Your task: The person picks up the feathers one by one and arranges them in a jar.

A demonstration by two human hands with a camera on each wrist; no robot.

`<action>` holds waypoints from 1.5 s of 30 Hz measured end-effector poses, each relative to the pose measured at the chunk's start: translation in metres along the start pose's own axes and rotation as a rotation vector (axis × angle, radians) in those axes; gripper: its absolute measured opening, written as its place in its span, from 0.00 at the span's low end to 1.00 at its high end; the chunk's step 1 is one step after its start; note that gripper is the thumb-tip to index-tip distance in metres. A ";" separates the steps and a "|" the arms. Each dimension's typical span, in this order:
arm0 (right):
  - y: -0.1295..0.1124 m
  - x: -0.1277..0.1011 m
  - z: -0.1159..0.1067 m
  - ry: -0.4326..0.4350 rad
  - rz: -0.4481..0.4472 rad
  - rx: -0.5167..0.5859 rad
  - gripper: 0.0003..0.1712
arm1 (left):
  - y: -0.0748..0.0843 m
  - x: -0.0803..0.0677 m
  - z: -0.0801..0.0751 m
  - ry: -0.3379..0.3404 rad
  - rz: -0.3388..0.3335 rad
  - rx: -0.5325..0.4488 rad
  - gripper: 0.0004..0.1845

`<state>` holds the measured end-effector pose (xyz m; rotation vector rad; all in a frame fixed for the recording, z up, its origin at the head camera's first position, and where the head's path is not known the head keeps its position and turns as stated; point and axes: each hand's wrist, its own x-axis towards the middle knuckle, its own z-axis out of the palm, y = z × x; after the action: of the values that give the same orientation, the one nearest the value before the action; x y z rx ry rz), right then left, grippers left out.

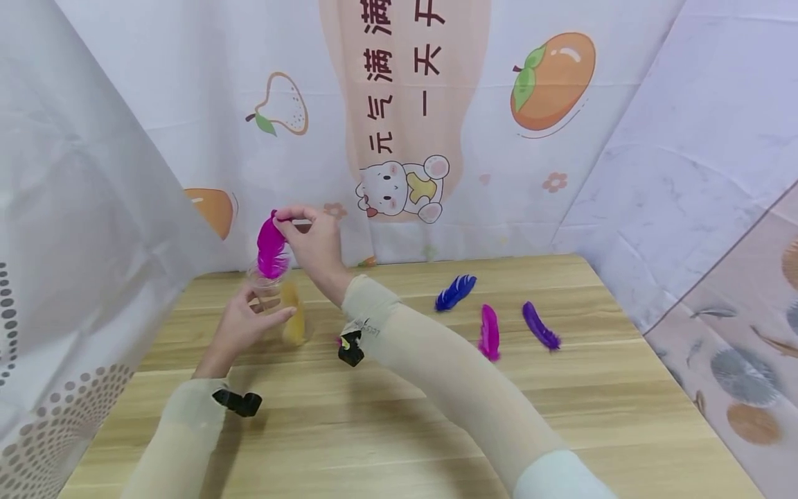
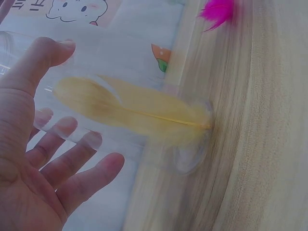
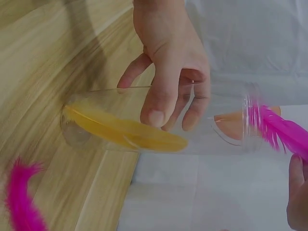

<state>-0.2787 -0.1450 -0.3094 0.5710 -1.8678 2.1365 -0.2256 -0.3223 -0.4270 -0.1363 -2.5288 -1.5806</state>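
Left hand (image 1: pixel 246 326) curls around the clear cup (image 1: pixel 274 305); right hand (image 1: pixel 314 242), raised above it, pinches a magenta feather (image 1: pixel 271 247) at its mouth. Three feathers (image 1: pixel 489 331) lie right of the cup.

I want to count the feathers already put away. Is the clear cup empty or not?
Not empty. The clear cup holds one yellow feather; the magenta feather, pinched by the right hand, is only at its rim.

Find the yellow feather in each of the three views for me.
Head view: yellow feather left of centre, inside the clear cup held by the left hand.
Left wrist view: centre, lying across the frame inside the cup, beside the fingers.
Right wrist view: lower left of centre, under the left hand's fingers.
Shared landmark: the clear cup.
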 end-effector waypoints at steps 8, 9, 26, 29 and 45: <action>0.004 -0.004 0.007 -0.131 -0.044 -0.096 0.02 | -0.004 0.000 -0.005 -0.005 0.016 0.055 0.38; 0.005 -0.004 0.007 -0.154 -0.039 -0.116 0.02 | -0.005 0.000 -0.005 -0.006 0.015 0.056 0.38; 0.006 -0.007 -0.001 -0.270 0.040 -0.225 0.04 | -0.007 0.004 0.003 0.017 0.033 0.097 0.38; 0.006 -0.007 -0.001 -0.276 0.056 -0.227 0.04 | -0.006 0.004 0.003 0.021 0.028 0.109 0.36; 0.007 -0.009 -0.004 -0.272 0.104 -0.217 0.08 | -0.008 0.005 0.003 0.023 0.059 0.073 0.34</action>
<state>-0.2738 -0.1410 -0.3202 0.7622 -2.2854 1.9613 -0.2323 -0.3231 -0.4348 -0.1820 -2.5366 -1.4577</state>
